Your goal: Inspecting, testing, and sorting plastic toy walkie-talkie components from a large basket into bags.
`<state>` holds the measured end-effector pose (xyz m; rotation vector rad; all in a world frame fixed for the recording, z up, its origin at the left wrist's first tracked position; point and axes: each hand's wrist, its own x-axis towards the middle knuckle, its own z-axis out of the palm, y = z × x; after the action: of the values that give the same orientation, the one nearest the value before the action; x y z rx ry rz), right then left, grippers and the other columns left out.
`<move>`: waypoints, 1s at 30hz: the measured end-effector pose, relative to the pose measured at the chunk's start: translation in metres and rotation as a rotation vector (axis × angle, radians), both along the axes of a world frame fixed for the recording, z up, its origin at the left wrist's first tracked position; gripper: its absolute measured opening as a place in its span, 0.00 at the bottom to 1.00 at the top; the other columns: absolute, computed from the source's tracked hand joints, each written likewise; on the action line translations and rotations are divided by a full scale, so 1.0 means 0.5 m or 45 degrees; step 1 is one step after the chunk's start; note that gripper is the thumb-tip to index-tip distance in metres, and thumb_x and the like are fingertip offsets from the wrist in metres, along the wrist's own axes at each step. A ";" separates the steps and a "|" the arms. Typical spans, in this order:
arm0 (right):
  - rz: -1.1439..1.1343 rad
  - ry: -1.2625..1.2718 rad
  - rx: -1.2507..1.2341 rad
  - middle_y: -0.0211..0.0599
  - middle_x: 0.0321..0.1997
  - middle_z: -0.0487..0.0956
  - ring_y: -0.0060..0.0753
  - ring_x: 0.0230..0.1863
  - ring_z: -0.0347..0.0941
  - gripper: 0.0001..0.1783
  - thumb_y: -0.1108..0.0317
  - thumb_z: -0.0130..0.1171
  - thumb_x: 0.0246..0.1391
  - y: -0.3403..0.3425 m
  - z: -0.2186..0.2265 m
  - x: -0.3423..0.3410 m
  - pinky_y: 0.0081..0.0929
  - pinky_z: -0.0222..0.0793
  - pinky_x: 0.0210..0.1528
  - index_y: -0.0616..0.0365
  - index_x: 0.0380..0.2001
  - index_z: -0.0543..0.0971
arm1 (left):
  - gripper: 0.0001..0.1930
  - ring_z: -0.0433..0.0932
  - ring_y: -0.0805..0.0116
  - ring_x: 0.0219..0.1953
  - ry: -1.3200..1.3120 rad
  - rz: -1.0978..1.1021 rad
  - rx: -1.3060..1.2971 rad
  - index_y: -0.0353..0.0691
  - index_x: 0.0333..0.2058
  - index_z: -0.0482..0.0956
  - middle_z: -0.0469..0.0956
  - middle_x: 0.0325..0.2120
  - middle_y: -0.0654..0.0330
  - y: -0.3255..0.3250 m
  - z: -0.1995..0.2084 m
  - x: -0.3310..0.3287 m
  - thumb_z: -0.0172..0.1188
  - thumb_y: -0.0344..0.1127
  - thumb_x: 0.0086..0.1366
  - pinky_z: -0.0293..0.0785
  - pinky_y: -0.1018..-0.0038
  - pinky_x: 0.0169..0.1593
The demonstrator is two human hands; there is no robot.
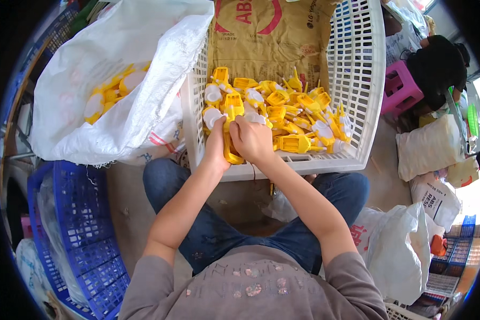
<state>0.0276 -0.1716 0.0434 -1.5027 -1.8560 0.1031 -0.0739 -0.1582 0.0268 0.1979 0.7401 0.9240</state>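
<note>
Your left hand (216,145) and right hand (252,140) both gripped one yellow plastic part (232,109) just inside the white basket's (357,80) near rim, piled parts crowding beyond.

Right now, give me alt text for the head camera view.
Both hands, left hand and right hand, hold a yellow plastic part over a white slatted crate of yellow and white parts. A white woven sack of similar parts lies left, above a blue crate.
</note>
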 end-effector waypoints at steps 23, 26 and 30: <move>0.435 2.613 -0.890 0.32 0.40 0.74 0.28 0.38 0.71 0.22 0.49 0.47 0.54 -0.168 0.033 0.049 0.19 0.64 0.26 0.52 0.46 0.69 | 0.30 0.71 0.72 0.46 -0.252 -0.641 0.776 0.39 0.53 0.62 0.71 0.44 0.65 -0.038 0.061 -0.025 0.57 0.50 0.57 0.70 0.75 0.44; 0.589 2.404 -1.101 0.35 0.41 0.74 0.29 0.38 0.71 0.20 0.58 0.52 0.53 -0.162 0.015 0.069 0.24 0.69 0.31 0.54 0.47 0.69 | 0.29 0.72 0.72 0.44 -0.310 -0.675 0.785 0.34 0.50 0.65 0.72 0.41 0.62 -0.035 0.071 -0.043 0.61 0.47 0.55 0.68 0.76 0.47; -0.070 1.735 -0.934 0.35 0.44 0.73 0.23 0.43 0.68 0.17 0.71 0.54 0.53 -0.131 -0.016 0.092 0.21 0.66 0.44 0.61 0.46 0.68 | 0.29 0.69 0.63 0.51 -0.269 -0.411 0.734 0.34 0.50 0.66 0.70 0.47 0.56 -0.045 0.082 -0.035 0.61 0.42 0.52 0.61 0.67 0.56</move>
<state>0.0735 -0.2372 0.0352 -1.2809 -0.6319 1.4872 -0.0915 -0.1806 0.0677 0.6957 0.2198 0.8126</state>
